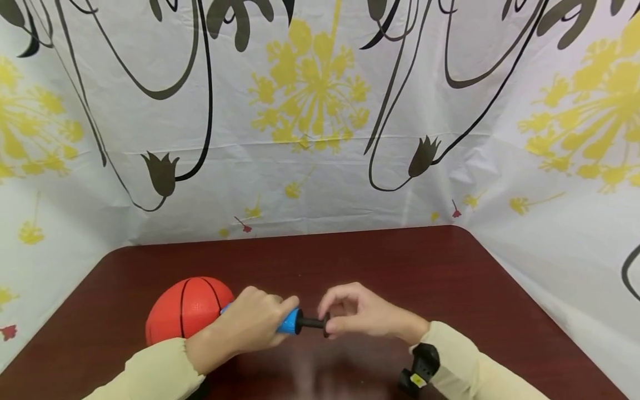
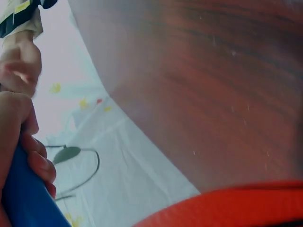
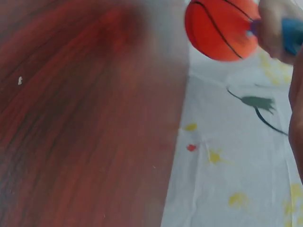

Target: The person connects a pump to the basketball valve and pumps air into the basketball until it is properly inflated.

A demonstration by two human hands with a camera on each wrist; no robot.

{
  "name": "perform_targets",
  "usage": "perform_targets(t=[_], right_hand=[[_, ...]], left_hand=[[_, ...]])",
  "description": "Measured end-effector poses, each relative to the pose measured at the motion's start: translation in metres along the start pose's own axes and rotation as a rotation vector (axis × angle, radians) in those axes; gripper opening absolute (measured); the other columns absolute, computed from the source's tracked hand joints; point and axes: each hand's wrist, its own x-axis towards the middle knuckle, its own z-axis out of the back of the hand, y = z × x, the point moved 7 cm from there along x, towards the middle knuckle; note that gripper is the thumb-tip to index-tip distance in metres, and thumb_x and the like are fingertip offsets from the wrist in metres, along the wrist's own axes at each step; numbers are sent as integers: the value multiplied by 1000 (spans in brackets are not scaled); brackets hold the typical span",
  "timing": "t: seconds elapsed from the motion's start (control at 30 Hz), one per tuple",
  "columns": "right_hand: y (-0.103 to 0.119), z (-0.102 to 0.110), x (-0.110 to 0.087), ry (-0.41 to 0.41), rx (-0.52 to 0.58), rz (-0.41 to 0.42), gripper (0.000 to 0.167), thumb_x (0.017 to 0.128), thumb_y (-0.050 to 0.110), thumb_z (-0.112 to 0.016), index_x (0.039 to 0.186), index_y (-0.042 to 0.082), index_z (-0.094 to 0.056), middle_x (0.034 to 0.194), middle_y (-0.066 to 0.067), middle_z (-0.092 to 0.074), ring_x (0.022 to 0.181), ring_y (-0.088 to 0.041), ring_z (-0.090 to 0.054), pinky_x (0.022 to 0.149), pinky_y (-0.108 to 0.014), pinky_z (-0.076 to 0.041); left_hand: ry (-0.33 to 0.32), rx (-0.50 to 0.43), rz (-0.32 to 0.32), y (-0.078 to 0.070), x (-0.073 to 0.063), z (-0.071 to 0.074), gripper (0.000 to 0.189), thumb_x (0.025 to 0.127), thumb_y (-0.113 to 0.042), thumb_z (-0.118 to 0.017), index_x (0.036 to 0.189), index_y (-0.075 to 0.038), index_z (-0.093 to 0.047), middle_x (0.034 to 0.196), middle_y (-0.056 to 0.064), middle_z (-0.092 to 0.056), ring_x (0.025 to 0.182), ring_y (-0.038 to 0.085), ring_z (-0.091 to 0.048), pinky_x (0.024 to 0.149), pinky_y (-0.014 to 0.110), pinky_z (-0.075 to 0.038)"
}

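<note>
An orange-red ball with black seams (image 1: 172, 311) sits at the left of the table, its near right side behind my left hand (image 1: 245, 322). That hand grips the blue barrel of a small hand pump (image 1: 288, 323), whose far end points at the ball. In the right wrist view, a purple tip at the pump's end meets the ball (image 3: 218, 33). A black rod (image 1: 312, 323) sticks out of the barrel towards the right. At its end, my right hand (image 1: 357, 314) pinches the round black handle between thumb and curled fingers. The left wrist view shows the blue barrel (image 2: 28, 194) inside the left fist.
Under the hands lies a dark red-brown wooden table (image 1: 375, 266) with rounded far corners. White sheeting (image 1: 300, 205) printed with yellow and grey flowers hangs behind it and along both sides. A black device (image 1: 425, 364) is strapped to the right wrist over a pale sleeve.
</note>
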Motion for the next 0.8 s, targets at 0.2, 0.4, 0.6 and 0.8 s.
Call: perform_targets(t=[0.2,0.4,0.6,0.8], right_hand=[[18,7,-27,71,265,32,20,87,-1,-48,103,8,-57,100,-2,-49,82,-7,-55,69,-19,-47],[8,-3,-12,45,233,188,14,88,6,-50,100,4,-57,95,-2,-50,82,-7,-52,65,-19,-47],[-7,-6,2,-62,104,132,11,83,4,-56,92,-3,-56,96,-2,-56,78,-9,-58,63,-26,-50],[6,3,-11,4,100,42,18,81,-6,-55,96,3,-61,100,-4,-58,85,-11,-55,69,-24,-48]], left_hand=[[-12,14,27,14,-12,10,35,62,-29,-73,78,-12,-48,49,-9,-39,37,4,-33,36,17,-25],[23,-3,10,3,2,10,30,63,-23,-71,71,-12,-45,47,-9,-31,38,3,-28,37,17,-24],[79,-1,-16,-7,16,-1,27,68,-26,-68,66,-14,-44,46,-9,-26,37,3,-23,37,16,-20],[63,5,-69,-5,17,0,28,70,-31,-68,73,-14,-46,46,-9,-29,37,2,-26,37,15,-21]])
